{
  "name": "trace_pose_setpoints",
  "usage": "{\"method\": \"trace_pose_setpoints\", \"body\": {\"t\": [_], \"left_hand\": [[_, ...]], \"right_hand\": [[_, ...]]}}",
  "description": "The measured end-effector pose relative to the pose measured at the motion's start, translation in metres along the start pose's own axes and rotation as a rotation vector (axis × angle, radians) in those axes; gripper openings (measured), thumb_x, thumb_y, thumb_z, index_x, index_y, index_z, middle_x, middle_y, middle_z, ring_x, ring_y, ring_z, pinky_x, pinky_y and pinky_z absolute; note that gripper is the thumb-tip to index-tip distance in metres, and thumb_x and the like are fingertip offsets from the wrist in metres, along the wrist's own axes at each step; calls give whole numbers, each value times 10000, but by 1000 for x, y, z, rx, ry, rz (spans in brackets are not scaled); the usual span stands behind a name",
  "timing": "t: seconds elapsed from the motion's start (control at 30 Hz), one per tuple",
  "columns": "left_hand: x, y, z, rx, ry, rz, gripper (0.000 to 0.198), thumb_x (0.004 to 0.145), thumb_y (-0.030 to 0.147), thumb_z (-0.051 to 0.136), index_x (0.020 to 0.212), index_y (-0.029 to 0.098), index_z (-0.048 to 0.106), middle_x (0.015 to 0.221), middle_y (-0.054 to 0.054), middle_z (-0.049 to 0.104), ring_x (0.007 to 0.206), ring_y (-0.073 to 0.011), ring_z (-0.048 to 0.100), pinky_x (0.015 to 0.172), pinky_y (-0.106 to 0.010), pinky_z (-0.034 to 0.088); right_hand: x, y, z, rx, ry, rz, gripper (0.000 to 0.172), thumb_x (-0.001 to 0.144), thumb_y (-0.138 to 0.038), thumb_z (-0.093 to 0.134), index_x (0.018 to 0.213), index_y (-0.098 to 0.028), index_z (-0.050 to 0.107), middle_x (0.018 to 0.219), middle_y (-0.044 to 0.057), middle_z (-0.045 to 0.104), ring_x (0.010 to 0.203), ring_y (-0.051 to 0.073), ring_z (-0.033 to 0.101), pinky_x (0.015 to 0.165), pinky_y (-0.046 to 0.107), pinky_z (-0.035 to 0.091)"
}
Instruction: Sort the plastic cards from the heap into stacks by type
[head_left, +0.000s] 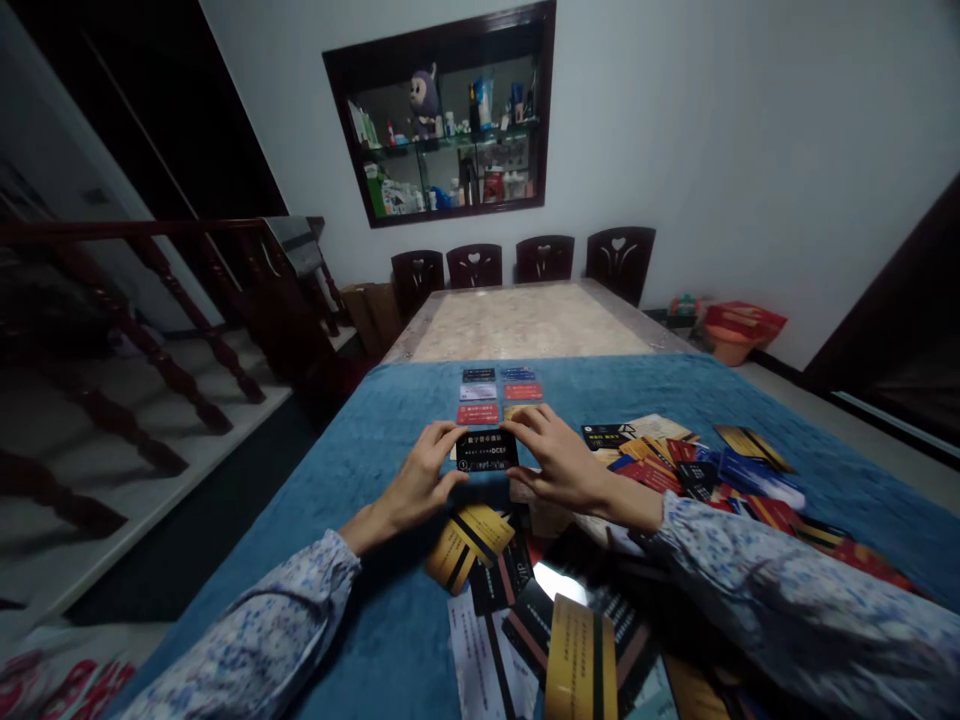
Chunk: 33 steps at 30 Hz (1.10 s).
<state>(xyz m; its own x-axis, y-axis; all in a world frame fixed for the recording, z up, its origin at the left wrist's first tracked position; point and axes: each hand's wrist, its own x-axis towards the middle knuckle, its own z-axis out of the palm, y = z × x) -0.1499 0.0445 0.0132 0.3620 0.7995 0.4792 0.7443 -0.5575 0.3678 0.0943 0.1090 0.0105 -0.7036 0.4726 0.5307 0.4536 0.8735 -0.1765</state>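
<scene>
The black card point(487, 451) held up between the left hand point(417, 482) and the right hand point(561, 462) carries white print: a line of small characters across the top, too fine to make out, and below it larger letters that end in what looks like "DCEP". A round mark sits at the card's lower left corner, unreadable from here. On the dark card point(513, 575) lying near the person among the striped ones, the letters "VIP" seem to run sideways, though they are blurred. The small cards laid out in rows point(498, 392) further up the blue cloth point(360, 440) bear printing, but none of it can be read.
</scene>
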Motion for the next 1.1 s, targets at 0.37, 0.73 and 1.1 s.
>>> {"method": "trace_pose_setpoints", "body": {"t": [0.37, 0.73, 1.1], "left_hand": [[62, -54, -2, -9, -48, -43, 500, 804, 181, 654, 1293, 189, 551, 1234, -102, 543, 1124, -251, 563, 976, -422, 520], [134, -118, 14, 71, -81, -131, 473, 732, 192, 693, 1200, 152, 641, 1150, -92, 594, 982, -221, 595, 934, -382, 520], [183, -178, 41, 129, -134, -205, 383, 677, 159, 706, 1060, 145, 714, 1044, -81, 670, 949, -225, 614, 905, -347, 513]], "right_hand": [[61, 57, 8, -15, -113, 67, 510, 784, -332, 749, 1246, -161, 617, 1157, 143, 580, 1052, 296, 481, 906, 464, 465], [116, 111, 24, -121, -187, 162, 475, 803, -297, 727, 1236, -119, 643, 1161, 151, 601, 1088, 286, 497, 935, 381, 423], [159, 160, 59, -211, -321, 327, 457, 821, -340, 690, 1254, -198, 659, 1289, 117, 614, 1176, 322, 499, 893, 356, 419]]}}
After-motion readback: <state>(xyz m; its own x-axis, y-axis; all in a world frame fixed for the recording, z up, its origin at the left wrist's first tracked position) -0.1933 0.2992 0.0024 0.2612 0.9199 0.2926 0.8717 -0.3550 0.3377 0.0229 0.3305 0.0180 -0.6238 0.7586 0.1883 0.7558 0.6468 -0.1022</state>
